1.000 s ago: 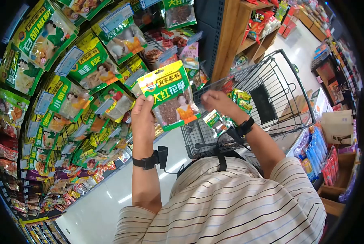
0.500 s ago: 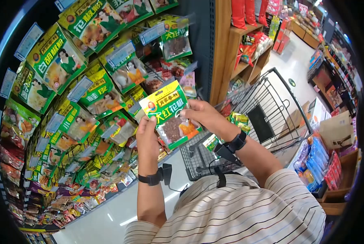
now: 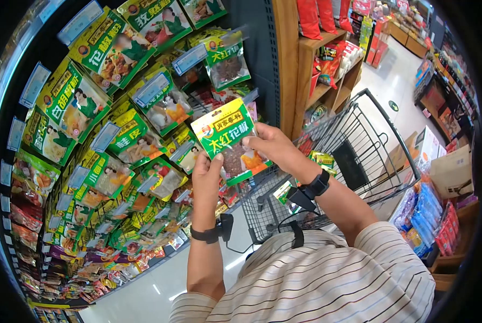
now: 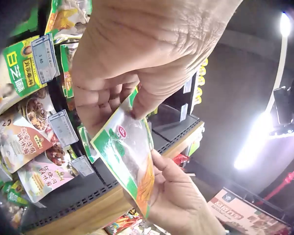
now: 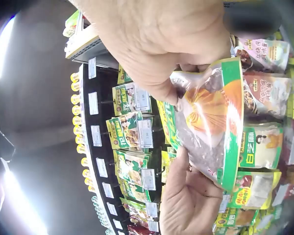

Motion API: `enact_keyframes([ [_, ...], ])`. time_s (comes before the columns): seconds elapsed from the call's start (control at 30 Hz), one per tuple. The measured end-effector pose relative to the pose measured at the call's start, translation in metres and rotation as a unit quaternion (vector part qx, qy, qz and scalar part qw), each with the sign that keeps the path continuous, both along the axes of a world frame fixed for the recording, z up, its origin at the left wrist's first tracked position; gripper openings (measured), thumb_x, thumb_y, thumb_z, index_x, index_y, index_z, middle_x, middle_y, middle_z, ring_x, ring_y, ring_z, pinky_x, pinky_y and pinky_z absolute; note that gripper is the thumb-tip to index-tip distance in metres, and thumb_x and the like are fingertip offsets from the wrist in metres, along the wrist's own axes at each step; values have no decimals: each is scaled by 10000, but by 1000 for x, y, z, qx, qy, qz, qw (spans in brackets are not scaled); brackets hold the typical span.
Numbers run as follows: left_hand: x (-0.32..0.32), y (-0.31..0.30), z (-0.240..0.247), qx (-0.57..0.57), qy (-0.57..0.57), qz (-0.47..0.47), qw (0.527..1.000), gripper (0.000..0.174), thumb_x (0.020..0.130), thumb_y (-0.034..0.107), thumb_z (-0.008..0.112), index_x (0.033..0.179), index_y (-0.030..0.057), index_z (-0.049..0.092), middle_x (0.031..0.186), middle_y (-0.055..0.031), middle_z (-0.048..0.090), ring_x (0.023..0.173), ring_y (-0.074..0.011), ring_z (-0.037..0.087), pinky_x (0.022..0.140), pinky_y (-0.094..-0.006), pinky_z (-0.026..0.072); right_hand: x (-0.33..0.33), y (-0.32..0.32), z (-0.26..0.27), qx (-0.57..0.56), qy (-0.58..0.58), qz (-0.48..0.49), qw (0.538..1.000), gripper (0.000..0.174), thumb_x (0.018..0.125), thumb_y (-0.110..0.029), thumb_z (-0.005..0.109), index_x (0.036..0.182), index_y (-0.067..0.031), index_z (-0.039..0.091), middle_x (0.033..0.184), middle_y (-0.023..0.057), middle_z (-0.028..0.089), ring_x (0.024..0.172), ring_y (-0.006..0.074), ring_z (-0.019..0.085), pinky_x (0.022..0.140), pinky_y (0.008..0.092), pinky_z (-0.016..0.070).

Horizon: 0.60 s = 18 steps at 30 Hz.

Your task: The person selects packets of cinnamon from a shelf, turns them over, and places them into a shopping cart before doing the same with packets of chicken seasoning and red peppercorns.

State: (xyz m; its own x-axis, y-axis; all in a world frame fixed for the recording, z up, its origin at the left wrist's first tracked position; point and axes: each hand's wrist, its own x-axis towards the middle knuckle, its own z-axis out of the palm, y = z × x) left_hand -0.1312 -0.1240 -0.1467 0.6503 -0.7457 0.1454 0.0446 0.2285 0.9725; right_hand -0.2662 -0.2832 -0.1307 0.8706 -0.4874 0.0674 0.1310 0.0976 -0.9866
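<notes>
A green and yellow packet of Sichuan peppercorns, with a clear window showing dark red contents, is held up in front of the shelf. My left hand pinches its lower left edge, thumb on the front. At the opposite edge my right hand pinches it, thumb over the front and fingers behind. Both wrist views show the packet between the two hands; in the right wrist view the packet bows slightly, its orange-and-green end facing the camera. In the left wrist view the packet appears at a slant.
Hanging spice packets with price tags fill the rack on the left. A black wire shopping cart holding several green packets stands to the right, below the right forearm. Beyond it are a wooden shelf and a cardboard box.
My right hand has come from over the cart to the packet and taken its right edge. My left hand has kept its hold. The head view has shifted.
</notes>
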Motion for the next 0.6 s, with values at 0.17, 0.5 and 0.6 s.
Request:
enact_keyframes([
  [0.17,-4,-16,-2,11,-31,17,999,155,995,103,572,1129,29,588,970,17,637,837,-25,534,741,-206,427,-11,-3,8,-8,-5,0,1000,235,962,-198,614,1152,-64,579,935,-49,617,726,7,504,585,191,379],
  [0.5,3,-30,31,75,-54,-33,995,195,1008,175,561,1136,28,580,947,-5,634,816,-48,555,703,-218,449,-18,-25,12,5,-20,-43,999,229,967,-201,614,1155,-70,595,927,-58,625,772,8,518,618,185,385],
  [0.6,12,-33,31,72,-66,-30,995,195,1006,196,565,1120,41,592,941,0,639,784,-49,570,654,-225,467,-17,-26,13,3,-23,-46,999,227,965,-206,620,1151,-78,597,910,-66,615,743,5,493,605,184,365],
])
